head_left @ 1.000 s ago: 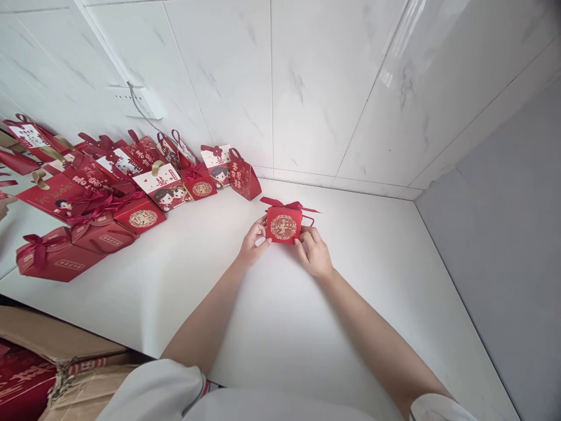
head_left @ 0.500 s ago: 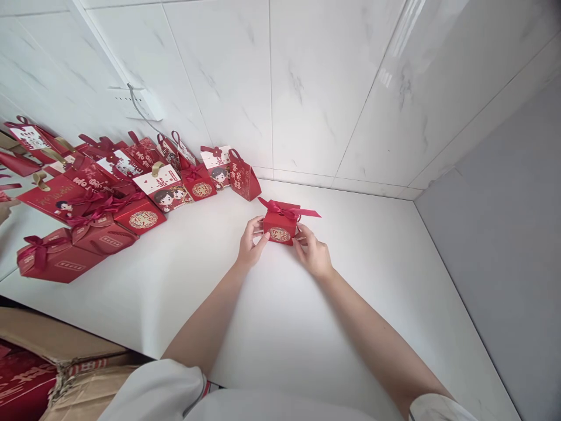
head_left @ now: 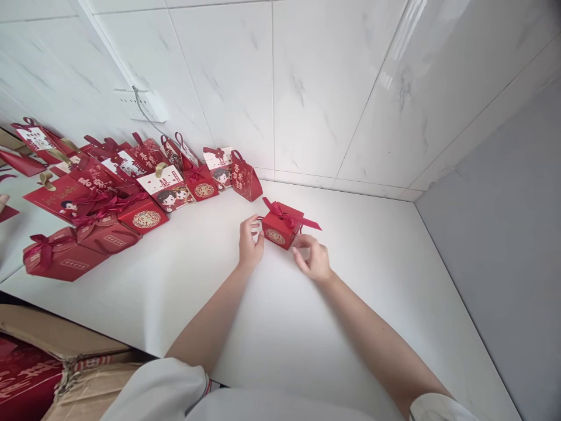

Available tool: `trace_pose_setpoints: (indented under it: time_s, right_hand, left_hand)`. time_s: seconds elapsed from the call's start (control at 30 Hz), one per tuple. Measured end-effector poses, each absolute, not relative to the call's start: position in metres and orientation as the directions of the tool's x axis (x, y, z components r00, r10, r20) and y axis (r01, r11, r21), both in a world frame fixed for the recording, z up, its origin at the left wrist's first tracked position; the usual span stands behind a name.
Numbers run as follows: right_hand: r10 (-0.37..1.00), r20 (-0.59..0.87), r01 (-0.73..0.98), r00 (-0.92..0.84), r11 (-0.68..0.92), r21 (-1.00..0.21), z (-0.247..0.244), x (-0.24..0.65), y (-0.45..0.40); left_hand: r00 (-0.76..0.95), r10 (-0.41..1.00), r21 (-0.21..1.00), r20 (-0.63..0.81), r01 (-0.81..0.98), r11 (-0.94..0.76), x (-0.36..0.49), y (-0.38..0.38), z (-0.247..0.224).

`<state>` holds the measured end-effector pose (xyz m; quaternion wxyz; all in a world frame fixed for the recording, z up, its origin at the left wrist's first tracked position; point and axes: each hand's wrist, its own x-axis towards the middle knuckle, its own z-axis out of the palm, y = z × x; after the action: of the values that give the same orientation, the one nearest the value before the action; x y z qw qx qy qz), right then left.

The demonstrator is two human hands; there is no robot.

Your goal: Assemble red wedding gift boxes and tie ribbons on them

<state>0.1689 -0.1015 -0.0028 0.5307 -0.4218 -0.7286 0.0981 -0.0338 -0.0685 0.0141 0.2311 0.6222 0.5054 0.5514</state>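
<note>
Box [head_left: 278, 227]: resting on the tabletop [head_left: 372, 257], between left hand [head_left: 251, 242] and right hand [head_left: 314, 257], well apart from the other boxes [head_left: 144, 217] clustered at far left
Weight: likely light, probably of thin card; cannot tell from here whether filled or hollow
Walls: flat and crisp-edged, so fairly stiff along the corners, but liable to dent if squeezed hard mid-panel
Surface: smooth-looking, perhaps a little slippery to dry skin
Bow [head_left: 287, 218]: soft, likely satin, easily crushed or pulled loose; best kept out of any hold
Hold: best low on the left and right sides, close to the corners, with light pressure, clear of the cord [head_left: 260, 218] showing at left
Left hand: curved and partly open beside the left side, with fingers [head_left: 251, 221] and thumb apart; very close to the box, perhaps touching, but not closed round it
Right hand: loosely bent and partly open just beside the right near corner, with nothing seen between fingers and thumb; contact hard to tell
Medallion [head_left: 275, 236]: on the front panel, facing near and somewhat left
Long axis: not clear, with width and depth looking much alike; upright, turned askew, with sides running from near left to far right
Ribbon tail [head_left: 312, 224]: pointing right and slightly near, past the right edge
</note>
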Motion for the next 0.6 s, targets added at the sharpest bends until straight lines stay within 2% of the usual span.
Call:
trace_pose_setpoints:
  time_s: [0.1,0.2,0.3,0.37,0.5,0.6]
  right_hand:
    - [0.687,0.691,0.470,0.227,0.544,-0.695,-0.006,0.172,-0.098]
    - [0.808,0.485,0.252,0.335,0.419,-0.872,-0.007,0.180,-0.086]
    - [0.951,0.250,0.048,0.182,0.245,-0.968,-0.009,0.186,-0.075]
    - [0.984,0.173,-0.062,0.047,0.175,-0.983,-0.008,0.185,-0.073]
    - [0.974,0.157,-0.232,-0.163,0.117,-0.966,-0.003,0.178,-0.085]
    - [0.954,0.159,-0.235,-0.255,0.099,-0.967,0.000,0.177,-0.098]
  left_hand:
    - [-0.244,0.865,0.869,0.438,0.361,-0.339,-0.037,-0.066,0.010]
    - [-0.204,0.854,0.833,0.478,0.412,-0.368,-0.038,-0.071,0.016]
    - [-0.037,0.824,0.735,0.565,0.477,-0.482,-0.032,-0.081,0.029]
    - [0.051,0.824,0.697,0.564,0.507,-0.508,-0.024,-0.088,0.040]
    - [0.113,0.896,0.719,0.430,0.557,-0.415,-0.013,-0.095,0.056]
    - [0.107,0.945,0.714,0.309,0.631,-0.305,-0.021,-0.104,0.068]
